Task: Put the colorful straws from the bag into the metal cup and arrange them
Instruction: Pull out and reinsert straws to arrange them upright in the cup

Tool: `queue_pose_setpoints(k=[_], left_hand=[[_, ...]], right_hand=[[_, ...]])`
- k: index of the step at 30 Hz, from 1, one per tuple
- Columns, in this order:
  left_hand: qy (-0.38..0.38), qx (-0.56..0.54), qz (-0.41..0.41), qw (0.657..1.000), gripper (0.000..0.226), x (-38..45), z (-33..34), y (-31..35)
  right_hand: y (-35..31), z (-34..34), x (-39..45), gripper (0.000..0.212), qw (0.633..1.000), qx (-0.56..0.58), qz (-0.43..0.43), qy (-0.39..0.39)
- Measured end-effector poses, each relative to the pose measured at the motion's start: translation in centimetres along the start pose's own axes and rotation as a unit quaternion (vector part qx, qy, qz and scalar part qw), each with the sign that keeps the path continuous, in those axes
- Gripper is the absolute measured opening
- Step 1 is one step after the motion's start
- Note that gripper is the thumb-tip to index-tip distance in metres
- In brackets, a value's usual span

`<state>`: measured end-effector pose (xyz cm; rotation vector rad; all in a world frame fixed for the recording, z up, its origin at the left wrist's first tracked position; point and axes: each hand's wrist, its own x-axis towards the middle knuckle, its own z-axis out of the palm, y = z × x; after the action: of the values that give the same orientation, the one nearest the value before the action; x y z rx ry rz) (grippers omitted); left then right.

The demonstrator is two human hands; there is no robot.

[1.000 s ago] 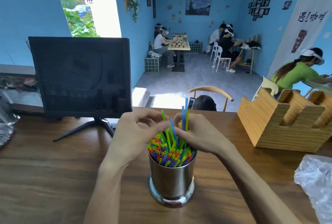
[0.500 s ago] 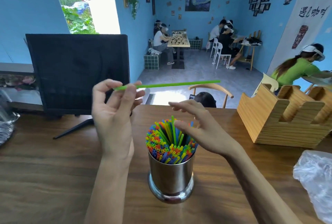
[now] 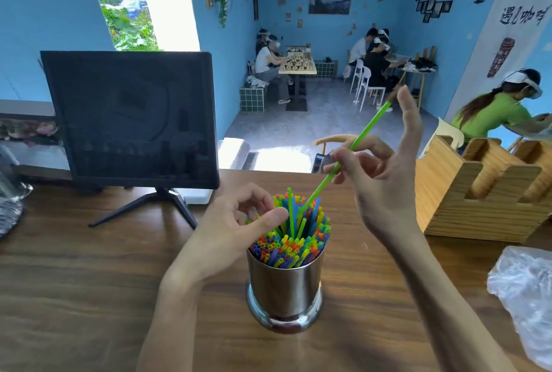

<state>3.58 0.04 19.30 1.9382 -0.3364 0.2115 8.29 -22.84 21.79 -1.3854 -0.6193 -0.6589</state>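
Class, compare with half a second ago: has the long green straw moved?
Yes. The long green straw went from the left hand, by the monitor, rightward into the right hand.

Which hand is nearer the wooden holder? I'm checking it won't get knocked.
Right. The right hand holds a green straw just left of the wooden holder; the left hand is farther away, at the metal cup's left rim.

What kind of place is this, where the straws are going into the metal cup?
Probably a café or coffee shop. The wooden counter holds a point-of-sale style screen and a wooden organiser, a banner on the right shows a drink cup, and people sit at small tables at the back.
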Motion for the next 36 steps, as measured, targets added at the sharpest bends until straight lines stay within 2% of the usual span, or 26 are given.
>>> queue_pose_setpoints(k=[1,3,7,8,10,12,14,17,20,22,24,28,33,36], left_hand=[[-0.015,0.001,-0.006,1.000,0.045,-0.3,-0.2,-0.1],[-0.050,0.010,-0.009,0.999,0.045,-0.7,-0.5,-0.2],[-0.101,0.038,0.001,0.994,0.040,-1.1,-0.6,0.1],[-0.104,0.048,0.004,0.993,0.037,-1.1,-0.6,0.1],[-0.107,0.062,0.008,0.992,0.031,-1.3,-0.5,0.0],[-0.099,0.062,0.000,0.993,0.029,-1.4,-0.4,0.0],[-0.091,0.049,-0.006,0.995,0.026,-1.5,-0.4,0.1],[-0.104,0.017,-0.004,0.994,0.027,-1.7,-0.6,0.4],[-0.112,0.013,0.001,0.994,0.031,-1.9,-0.8,0.7],[-0.065,0.039,0.001,0.997,0.031,-1.9,-0.8,0.7],[-0.005,0.090,0.009,0.996,0.027,-1.8,-0.8,0.3],[0.040,0.154,0.022,0.987,0.019,-1.6,-0.9,-0.2],[0.107,0.099,0.085,0.986,0.018,-1.7,-0.7,0.1],[0.209,0.019,0.159,0.965,0.018,-1.8,-0.8,1.6]], right_hand=[[0.4,0.0,-0.5,0.086,0.999,-0.034,0.005,-0.017],[1.2,0.2,-1.6,0.076,0.988,-0.133,0.027,-0.077],[2.7,0.3,-4.0,0.009,0.942,-0.296,-0.018,-0.160],[2.8,0.3,-4.4,0.010,0.935,-0.311,-0.016,-0.169],[3.0,0.0,-4.6,0.028,0.929,-0.329,0.001,-0.172],[2.8,-0.4,-4.1,0.038,0.925,-0.334,0.023,-0.180],[2.5,-0.8,-3.8,0.037,0.936,-0.290,0.064,-0.191],[2.8,-1.4,-3.6,0.025,0.958,-0.200,0.116,-0.167],[3.3,-1.9,-4.1,0.038,0.948,-0.189,0.153,-0.204],[3.7,-2.1,-4.6,0.039,0.939,-0.176,0.190,-0.227],[3.9,-2.1,-4.9,0.034,0.936,-0.180,0.211,-0.216],[3.8,-2.1,-4.9,0.029,0.934,-0.181,0.223,-0.210],[3.0,-1.6,-4.6,0.028,0.942,-0.179,0.211,-0.189],[1.4,-0.9,-4.4,0.032,0.957,-0.210,0.123,-0.154]])
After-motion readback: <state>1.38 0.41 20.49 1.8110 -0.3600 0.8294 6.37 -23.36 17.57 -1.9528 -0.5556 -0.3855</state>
